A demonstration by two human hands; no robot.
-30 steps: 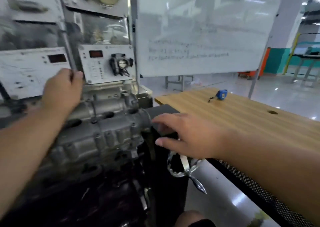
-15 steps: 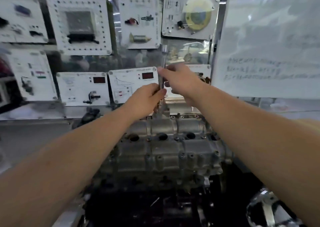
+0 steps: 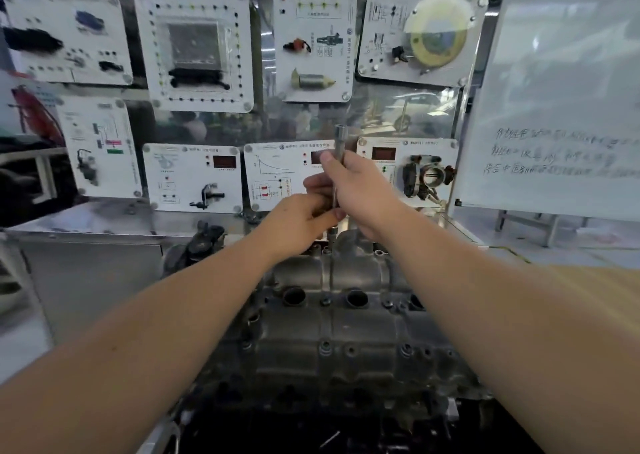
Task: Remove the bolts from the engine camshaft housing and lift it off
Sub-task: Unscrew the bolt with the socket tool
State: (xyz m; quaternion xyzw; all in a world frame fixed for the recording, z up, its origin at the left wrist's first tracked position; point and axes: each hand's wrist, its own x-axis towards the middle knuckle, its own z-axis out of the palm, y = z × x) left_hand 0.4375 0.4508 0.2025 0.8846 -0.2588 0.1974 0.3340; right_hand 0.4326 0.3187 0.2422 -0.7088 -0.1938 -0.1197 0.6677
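Grey cast metal fills the lower middle of the head camera's view: the camshaft housing [image 3: 332,335] sits directly in front of the person, on top of a darker engine block whose lower part falls into shadow. Round open bores run in a row across the housing's upper face, and small bolt heads [image 3: 325,347] stand in bosses along its nearer half. Both bare forearms reach forward over the housing and meet at its far edge. The right hand [image 3: 356,190] is curled round a slim metal socket wrench [image 3: 338,148] that stands upright, its hollow socket end poking out above the thumb and its shaft running down toward the far rim of the housing. The left hand [image 3: 298,223] sits just below and to the left, its thumb and fingers pinching the same shaft lower down, so the two hands touch each other around the tool. Whether the bottom tip of the tool is seated on a bolt cannot be told, since the hands hide that spot. Behind the engine stands a training board [image 3: 194,48] covered with white panels carrying diagrams, small red displays and mounted car parts, among them a throttle body [image 3: 429,178] at the right and a yellow disc at upper right. At the far right leans a whiteboard [image 3: 561,107] with faint handwriting.
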